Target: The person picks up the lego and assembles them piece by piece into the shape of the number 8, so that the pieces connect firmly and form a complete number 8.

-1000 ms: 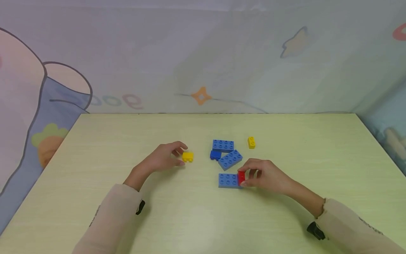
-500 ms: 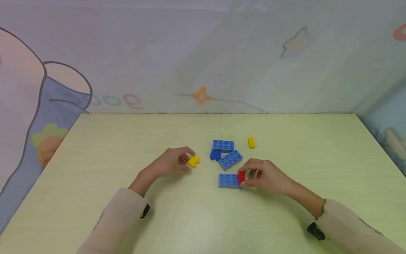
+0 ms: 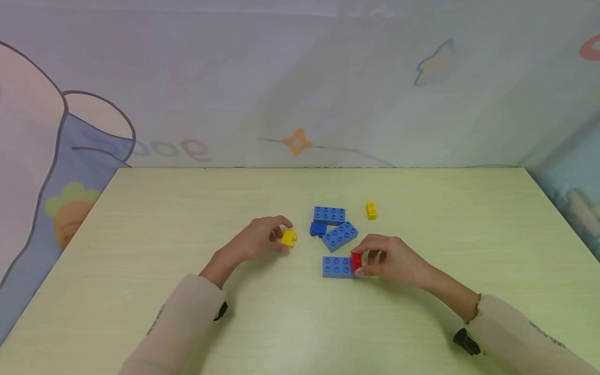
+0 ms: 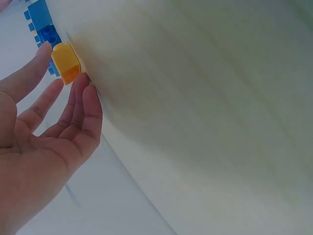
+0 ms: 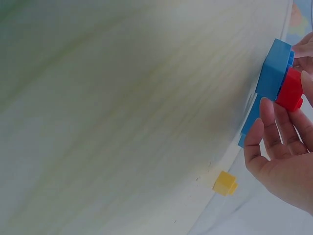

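The table (image 3: 276, 323) has a smooth, wood-like surface with faint shine. On it, the toy bricks (image 3: 340, 237) look smooth plastic; behind it, the backdrop (image 3: 225, 67) seems matt cloth.

Right hand (image 5: 286, 171), chopped by the right border of its wrist view! Left hand (image 4: 54, 152), sliced along the left of its own! There the yellow brick (image 4: 66, 61) blocks part of the blue bricks (image 4: 41, 17) behind. Head view: red brick (image 3: 357, 263) covering the right end of the nearest blue brick (image 3: 336, 266); sleeve lettering (image 3: 157, 319), too small to read!
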Motion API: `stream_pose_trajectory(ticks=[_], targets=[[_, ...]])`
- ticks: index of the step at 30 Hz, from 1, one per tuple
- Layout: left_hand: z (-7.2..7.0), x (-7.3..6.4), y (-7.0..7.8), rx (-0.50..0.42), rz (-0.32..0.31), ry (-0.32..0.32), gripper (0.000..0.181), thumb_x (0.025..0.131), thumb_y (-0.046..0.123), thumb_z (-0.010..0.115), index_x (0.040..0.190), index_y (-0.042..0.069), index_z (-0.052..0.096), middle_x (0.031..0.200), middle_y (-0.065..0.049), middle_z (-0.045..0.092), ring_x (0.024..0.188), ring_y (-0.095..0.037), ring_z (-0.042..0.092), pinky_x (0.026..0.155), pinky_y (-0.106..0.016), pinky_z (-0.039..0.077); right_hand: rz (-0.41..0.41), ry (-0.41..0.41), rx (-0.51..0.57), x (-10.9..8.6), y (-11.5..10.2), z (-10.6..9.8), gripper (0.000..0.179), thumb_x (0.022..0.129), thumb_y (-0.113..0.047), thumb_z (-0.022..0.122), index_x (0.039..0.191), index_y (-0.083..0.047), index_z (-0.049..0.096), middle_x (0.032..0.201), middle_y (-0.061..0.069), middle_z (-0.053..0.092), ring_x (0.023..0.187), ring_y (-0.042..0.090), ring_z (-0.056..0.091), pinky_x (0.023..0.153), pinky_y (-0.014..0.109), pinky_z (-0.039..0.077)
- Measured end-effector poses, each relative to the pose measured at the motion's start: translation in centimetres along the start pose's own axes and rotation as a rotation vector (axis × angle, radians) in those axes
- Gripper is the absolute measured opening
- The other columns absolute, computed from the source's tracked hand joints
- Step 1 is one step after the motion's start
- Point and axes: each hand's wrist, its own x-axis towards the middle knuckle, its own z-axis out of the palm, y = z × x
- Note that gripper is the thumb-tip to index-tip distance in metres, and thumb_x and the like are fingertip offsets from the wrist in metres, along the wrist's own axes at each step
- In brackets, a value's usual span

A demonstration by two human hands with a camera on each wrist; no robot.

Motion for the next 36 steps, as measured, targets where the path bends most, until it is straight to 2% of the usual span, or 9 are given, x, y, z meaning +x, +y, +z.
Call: stream_pose_trajectory(ticks=[12, 19, 29, 36], targets=[[0.41, 0.34, 0.84, 0.053, -0.056, 0.010, 0.042, 0.078, 0.013, 0.073, 0.117, 0.008, 0.057, 0.102, -0.010, 0.054, 0.081, -0.020, 0.050, 0.076, -0.030, 0.045, -0.004, 0.000, -0.006, -0.04, 0.03, 0.03, 0.031, 0.076, -0.014, 0.074, 0.103, 0.001, 0.065, 0.091, 0.001, 0.061, 0.076, 0.015, 0.054, 0.064, 0.024, 0.047], [0.41, 0.29, 0.97, 0.066, -0.034, 0.017, 0.040, 0.077, 0.012, 0.073, 0.115, 0.008, 0.059, 0.100, -0.008, 0.053, 0.079, -0.019, 0.049, 0.072, -0.028, 0.044, -0.006, -0.003, -0.018, -0.06, -0.04, -0.03, 0.032, 0.076, -0.014, 0.074, 0.103, 0.001, 0.065, 0.091, 0.002, 0.060, 0.078, 0.016, 0.055, 0.064, 0.023, 0.047], [0.57, 0.44, 0.87, 0.084, -0.008, 0.027, 0.033, 0.079, 0.012, 0.072, 0.110, 0.007, 0.061, 0.099, -0.007, 0.054, 0.081, -0.020, 0.050, 0.076, -0.029, 0.045, -0.015, -0.001, -0.020, -0.01, 0.05, -0.04, 0.032, 0.076, -0.013, 0.074, 0.103, 0.001, 0.065, 0.091, 0.002, 0.061, 0.077, 0.015, 0.055, 0.064, 0.023, 0.047], [0.53, 0.42, 0.81, 0.061, -0.020, 0.038, 0.031, 0.079, 0.013, 0.072, 0.105, 0.005, 0.060, 0.094, -0.006, 0.055, 0.080, -0.020, 0.050, 0.075, -0.029, 0.045, -0.009, -0.003, -0.018, 0.00, 0.03, -0.01, 0.031, 0.076, -0.014, 0.074, 0.103, 0.001, 0.065, 0.090, 0.001, 0.061, 0.077, 0.015, 0.054, 0.064, 0.024, 0.047]])
